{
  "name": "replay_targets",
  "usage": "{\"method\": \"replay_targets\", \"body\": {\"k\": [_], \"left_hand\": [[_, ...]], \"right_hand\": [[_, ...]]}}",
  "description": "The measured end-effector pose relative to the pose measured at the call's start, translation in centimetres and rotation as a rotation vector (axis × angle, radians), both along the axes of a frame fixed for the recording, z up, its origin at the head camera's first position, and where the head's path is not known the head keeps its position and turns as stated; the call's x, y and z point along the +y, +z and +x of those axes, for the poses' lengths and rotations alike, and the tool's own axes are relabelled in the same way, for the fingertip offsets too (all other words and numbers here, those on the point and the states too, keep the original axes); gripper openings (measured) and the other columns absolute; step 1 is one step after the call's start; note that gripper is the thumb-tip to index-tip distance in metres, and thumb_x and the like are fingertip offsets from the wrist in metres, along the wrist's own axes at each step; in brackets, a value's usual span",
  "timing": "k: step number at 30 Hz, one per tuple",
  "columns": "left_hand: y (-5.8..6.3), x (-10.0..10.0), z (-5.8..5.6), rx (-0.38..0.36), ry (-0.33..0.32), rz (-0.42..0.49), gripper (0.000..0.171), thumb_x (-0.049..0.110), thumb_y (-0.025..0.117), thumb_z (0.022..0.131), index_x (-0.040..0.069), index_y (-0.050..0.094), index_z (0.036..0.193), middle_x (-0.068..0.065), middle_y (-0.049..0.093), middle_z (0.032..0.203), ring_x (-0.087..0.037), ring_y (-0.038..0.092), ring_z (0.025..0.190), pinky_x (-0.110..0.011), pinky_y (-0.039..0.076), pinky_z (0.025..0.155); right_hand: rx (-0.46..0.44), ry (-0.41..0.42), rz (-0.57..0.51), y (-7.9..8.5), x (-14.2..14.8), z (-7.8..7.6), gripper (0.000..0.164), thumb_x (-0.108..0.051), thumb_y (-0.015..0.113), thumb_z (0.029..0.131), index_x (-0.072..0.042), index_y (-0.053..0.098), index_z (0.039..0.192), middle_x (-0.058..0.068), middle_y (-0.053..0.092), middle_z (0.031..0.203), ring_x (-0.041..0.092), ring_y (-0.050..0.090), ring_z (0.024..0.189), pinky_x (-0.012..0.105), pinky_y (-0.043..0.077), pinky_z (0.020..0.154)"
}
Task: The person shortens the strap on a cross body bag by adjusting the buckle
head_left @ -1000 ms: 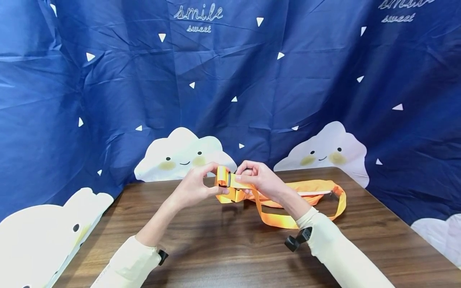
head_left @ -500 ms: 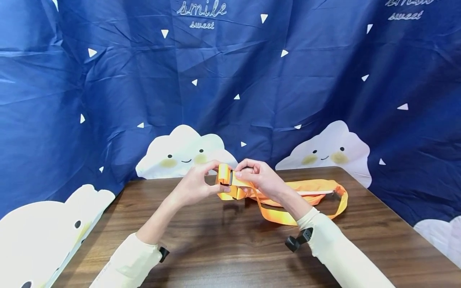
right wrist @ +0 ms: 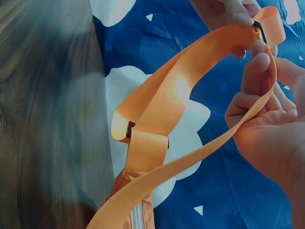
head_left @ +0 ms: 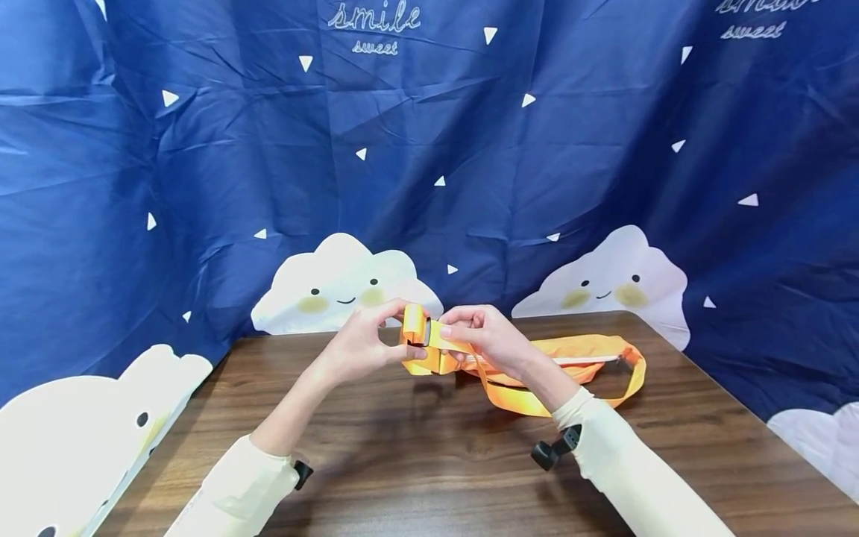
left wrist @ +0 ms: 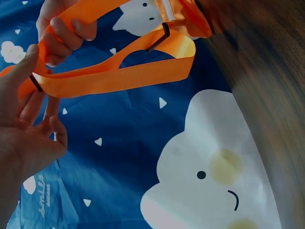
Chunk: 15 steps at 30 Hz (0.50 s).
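From the head view, a person in pale sleeves (head_left: 640,462) holds an orange strap (head_left: 513,399) up above the wooden tabletop (head_left: 403,470). The left hand (head_left: 359,344) has thumb and fingers clamped about a folded loop of it at a dark buckle (head_left: 427,333); the right hand (head_left: 493,339) pinches the webbing just beside that. The orange bag joined to the strap (head_left: 593,345) lies on the tabletop's right side, toward the back, partly behind the right forearm. A blue curtain (head_left: 429,112) printed with smiling clouds hangs behind.

From the left wrist, the left thumb presses the strap at the buckle, the right fingers are curled on the webbing nearby, and a second dark buckle (left wrist: 159,38) sits farther along.

From the right wrist, a length of strap runs past the right palm and across the bag's pale zipper (right wrist: 138,217).
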State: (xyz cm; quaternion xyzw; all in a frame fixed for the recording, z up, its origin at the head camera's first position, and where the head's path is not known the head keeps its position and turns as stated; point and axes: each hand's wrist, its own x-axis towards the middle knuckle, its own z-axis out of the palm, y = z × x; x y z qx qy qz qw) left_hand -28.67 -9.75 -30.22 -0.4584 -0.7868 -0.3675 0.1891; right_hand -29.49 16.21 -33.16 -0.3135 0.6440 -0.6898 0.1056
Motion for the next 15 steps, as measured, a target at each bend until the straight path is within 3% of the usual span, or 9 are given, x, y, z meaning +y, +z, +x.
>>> {"method": "replay_targets", "body": {"k": [7,12,15], "left_hand": [[-0.22,0.10,-0.06,0.014,-0.001,-0.019,0.044,0.023,0.094,0.075,0.019,0.069,0.111,0.013,0.065,0.101,-0.008,0.059,0.095,-0.032,0.050,0.090],[-0.27,0.00,-0.12,0.016,0.010,-0.033,0.046,0.026,0.093,0.076,0.017,0.069,0.114,0.011,0.065,0.103,-0.012,0.060,0.095,-0.034,0.050,0.090],[-0.09,-0.09,-0.11,0.019,0.017,-0.027,0.046,0.027,0.093,0.077,0.017,0.069,0.114,0.011,0.065,0.101,-0.014,0.060,0.095,-0.036,0.050,0.090]], "right_hand": [[-0.014,-0.048,-0.004,-0.08,-0.93,0.28,0.018,-0.013,0.073,0.096,0.002,0.069,0.105,0.012,0.060,0.069,0.027,0.050,0.057,0.030,0.049,0.054],[-0.012,-0.070,0.033,0.12,-0.97,0.35,0.025,-0.018,0.074,0.095,0.003,0.068,0.107,0.014,0.058,0.068,0.034,0.048,0.057,0.031,0.049,0.053],[0.000,-0.065,0.065,0.32,-0.45,0.22,0.027,-0.020,0.073,0.096,0.003,0.068,0.109,0.018,0.059,0.071,0.031,0.051,0.058,0.031,0.049,0.055]]}}
